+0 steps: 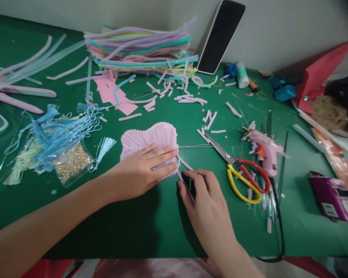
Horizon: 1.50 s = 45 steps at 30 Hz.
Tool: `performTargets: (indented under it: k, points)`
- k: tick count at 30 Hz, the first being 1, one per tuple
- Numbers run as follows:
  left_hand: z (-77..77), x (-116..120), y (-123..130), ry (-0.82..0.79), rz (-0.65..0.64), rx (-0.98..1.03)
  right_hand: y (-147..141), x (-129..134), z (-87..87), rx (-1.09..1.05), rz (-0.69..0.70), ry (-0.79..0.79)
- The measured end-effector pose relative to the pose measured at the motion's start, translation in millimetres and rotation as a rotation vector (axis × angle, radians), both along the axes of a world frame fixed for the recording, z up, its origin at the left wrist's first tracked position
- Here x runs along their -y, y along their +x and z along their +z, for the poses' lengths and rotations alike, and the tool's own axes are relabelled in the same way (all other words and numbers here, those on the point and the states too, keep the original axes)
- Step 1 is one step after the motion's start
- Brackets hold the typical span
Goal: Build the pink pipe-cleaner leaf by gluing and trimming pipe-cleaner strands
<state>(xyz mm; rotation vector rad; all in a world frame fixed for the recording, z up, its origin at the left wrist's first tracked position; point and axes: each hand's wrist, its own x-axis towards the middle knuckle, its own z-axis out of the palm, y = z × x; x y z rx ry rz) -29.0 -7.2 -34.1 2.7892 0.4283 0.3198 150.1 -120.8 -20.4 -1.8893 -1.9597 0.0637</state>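
A pale purple, ribbed piece with a scalloped edge (pixel 147 138) lies on the green table (pixel 118 227). My left hand (pixel 142 170) rests flat across its lower right part, fingers stretched out. Just right of that piece, my right hand (pixel 207 197) has its thumb and fingers curled around a thin lilac strip (pixel 185 162), which runs to the piece's right edge. Part of the strip is hidden by the fingers. Scissors with red and yellow handles (pixel 227 157) lie partly open beyond my right hand, beside a pink glue gun (pixel 265 148).
Behind are bundled fuzzy sticks (pixel 139 46), pink paper (pixel 116 94), cut lilac bits and a leaning phone (pixel 222 36). Blue tassels (pixel 58 127) and a bag of gold beads (pixel 72 162) lie left. The glue gun's black cord (pixel 280 224) and a purple box (pixel 333 199) are right.
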Motion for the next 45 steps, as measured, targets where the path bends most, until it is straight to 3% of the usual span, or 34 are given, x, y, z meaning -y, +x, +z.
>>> performTargets:
  k: [9, 18, 25, 39, 45]
  points:
    - [1.4, 0, 0, 0.033, -0.009, 0.013, 9, -12, 6.9, 0.378, 0.265, -0.014]
    - [-1.7, 2, 0, 0.019, 0.008, 0.013, 20, -25, 23.7, 0.497, 0.408, 0.071]
    - [-4.7, 3, 2, 0.066, 0.034, 0.091, 23, -27, 17.4, 0.356, 0.415, 0.036]
    - [-7.7, 4, 1, 0.088, 0.023, 0.146, 35, -75, 35.5, 0.287, 0.728, -0.15]
    - [-5.0, 4, 0, 0.064, 0.026, 0.151, 40, -88, 34.6, 0.141, 0.63, -0.306]
